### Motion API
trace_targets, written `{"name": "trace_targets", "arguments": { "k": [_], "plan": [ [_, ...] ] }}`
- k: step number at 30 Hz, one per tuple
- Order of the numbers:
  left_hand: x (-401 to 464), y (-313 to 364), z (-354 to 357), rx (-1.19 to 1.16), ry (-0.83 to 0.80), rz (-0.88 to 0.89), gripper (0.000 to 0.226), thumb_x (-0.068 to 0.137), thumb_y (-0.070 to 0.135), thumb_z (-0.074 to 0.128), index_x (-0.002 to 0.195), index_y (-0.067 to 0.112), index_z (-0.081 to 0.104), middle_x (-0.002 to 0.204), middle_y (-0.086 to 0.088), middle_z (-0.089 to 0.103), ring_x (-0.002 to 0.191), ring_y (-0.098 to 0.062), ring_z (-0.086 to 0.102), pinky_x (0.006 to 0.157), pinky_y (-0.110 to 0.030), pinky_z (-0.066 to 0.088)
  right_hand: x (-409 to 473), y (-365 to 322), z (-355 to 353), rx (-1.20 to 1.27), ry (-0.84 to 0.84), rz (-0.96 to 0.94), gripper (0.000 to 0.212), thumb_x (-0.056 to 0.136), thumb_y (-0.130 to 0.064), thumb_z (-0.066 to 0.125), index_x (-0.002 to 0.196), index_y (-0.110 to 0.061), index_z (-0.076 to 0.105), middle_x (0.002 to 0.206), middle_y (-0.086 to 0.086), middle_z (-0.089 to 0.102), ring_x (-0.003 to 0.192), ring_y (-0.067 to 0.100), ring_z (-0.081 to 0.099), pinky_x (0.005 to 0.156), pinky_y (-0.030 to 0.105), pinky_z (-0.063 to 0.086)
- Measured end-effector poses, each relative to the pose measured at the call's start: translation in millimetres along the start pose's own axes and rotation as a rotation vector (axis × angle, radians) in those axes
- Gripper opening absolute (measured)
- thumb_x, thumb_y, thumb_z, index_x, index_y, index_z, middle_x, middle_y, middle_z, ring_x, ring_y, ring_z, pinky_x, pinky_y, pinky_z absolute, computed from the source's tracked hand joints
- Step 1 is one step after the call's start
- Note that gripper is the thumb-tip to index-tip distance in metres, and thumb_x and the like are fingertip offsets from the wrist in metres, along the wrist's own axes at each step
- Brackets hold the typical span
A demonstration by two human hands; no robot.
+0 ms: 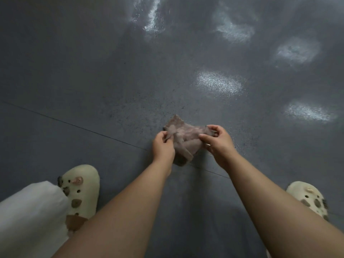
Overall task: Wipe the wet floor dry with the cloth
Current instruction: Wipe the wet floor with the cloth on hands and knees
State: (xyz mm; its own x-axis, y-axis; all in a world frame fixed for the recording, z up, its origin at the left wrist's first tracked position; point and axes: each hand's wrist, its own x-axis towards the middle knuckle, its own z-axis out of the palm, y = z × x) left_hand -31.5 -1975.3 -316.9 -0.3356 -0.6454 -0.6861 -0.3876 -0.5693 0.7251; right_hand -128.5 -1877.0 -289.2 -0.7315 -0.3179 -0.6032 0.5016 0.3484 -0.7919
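My forearms reach down; left hand and right hand fingers pinch the cloth crosswise above the floor.

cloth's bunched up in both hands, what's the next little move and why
Probably pull the crumpled pinkish-brown cloth flat and press it onto the dark grey floor. The left hand and right hand pinch its ends, and water droplets glisten beside the right hand.
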Motion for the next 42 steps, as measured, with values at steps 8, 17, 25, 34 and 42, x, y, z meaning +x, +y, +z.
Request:
{"name": "trace_targets", "arguments": {
  "k": [8,17,25,34,42],
  "plan": [
    [-6,71,-9,-0.331,0.052,0.149,0.016,0.099,0.003,0.042,0.091,0.014,0.05,0.088,0.0,0.058,0.079,-0.013,0.059,0.061,-0.024,0.054,2,-43,-21,0.444,0.015,-0.12,0.027,0.084,0.011,0.057,0.094,-0.014,0.054,0.091,0.007,0.061,0.069,0.011,0.064,0.061,0.02,0.056],
    [-23,-15,-54,0.708,0.478,0.027,0.045,0.081,0.001,0.054,0.126,0.004,0.05,0.13,-0.02,0.05,0.118,-0.037,0.047,0.099,-0.039,0.035,-16,62,-27,-0.566,0.11,0.058,0.024,0.074,-0.021,0.08,0.069,-0.014,0.058,0.066,0.0,0.056,0.067,0.017,0.053,0.061,0.028,0.042],
    [-39,-9,13,1.026,-0.456,0.524,0.064,0.081,0.014,0.069,0.139,0.011,0.041,0.134,-0.01,0.05,0.126,-0.026,0.044,0.105,-0.029,0.032,-27,26,-21,-0.394,-0.266,0.062,0.008,0.087,-0.005,0.064,0.079,-0.007,0.064,0.067,0.003,0.058,0.061,0.009,0.054,0.055,0.012,0.043],
    [-20,7,-7,0.619,-0.41,0.324,0.023,0.086,-0.007,0.057,0.108,-0.002,0.064,0.108,-0.018,0.067,0.082,-0.011,0.064,0.076,-0.018,0.048,-8,3,-16,-0.819,-0.378,-0.322,0.06,0.072,-0.004,0.076,0.126,-0.018,0.055,0.135,0.005,0.047,0.128,0.017,0.04,0.108,0.027,0.029],
    [-41,28,-34,0.612,-0.259,0.234,0.019,0.095,0.009,0.054,0.097,0.002,0.071,0.101,-0.015,0.069,0.086,-0.017,0.059,0.074,-0.02,0.042,-37,-10,10,-0.836,-0.278,-0.187,0.019,0.08,-0.005,0.069,0.098,-0.012,0.071,0.104,0.014,0.069,0.087,0.027,0.066,0.08,0.039,0.054]
  ]
}}
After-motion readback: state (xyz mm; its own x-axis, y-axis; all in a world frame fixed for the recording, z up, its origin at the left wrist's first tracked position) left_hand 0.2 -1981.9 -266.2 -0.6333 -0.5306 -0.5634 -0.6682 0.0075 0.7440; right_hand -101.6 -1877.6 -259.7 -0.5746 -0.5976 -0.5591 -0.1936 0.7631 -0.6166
